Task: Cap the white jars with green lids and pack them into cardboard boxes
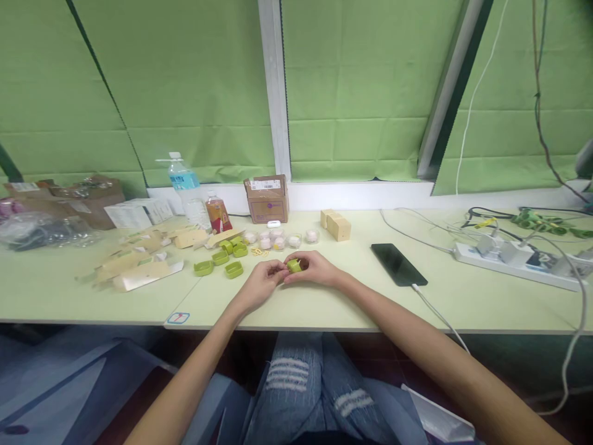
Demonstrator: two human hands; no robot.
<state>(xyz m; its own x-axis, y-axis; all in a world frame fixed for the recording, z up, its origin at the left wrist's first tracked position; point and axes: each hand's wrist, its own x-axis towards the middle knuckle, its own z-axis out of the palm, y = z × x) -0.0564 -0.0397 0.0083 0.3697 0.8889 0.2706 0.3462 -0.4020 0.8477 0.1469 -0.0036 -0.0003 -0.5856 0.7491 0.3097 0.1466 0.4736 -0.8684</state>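
Note:
Above the table's front part, a small olive-green plastic box [294,266] is held between my two hands. My right hand [315,270] curls round it, fingers over the far side and thumb on the near side. My left hand [263,283] pinches at its left end; the fingertips of both hands meet there and partly hide the box. Left of my hands lie several like green boxes [234,269], open at the top. Just beyond are small tan pieces [260,251] and several clear round containers with pale pink contents [293,241].
Small tan boxes [338,227] stand at the back, right of a brown carton [267,199]. A black phone [399,264] on a white cable and a power strip [519,266] lie right. Left are flattened cardboard pieces [143,270], a water bottle [184,185] and a drink bottle [217,213].

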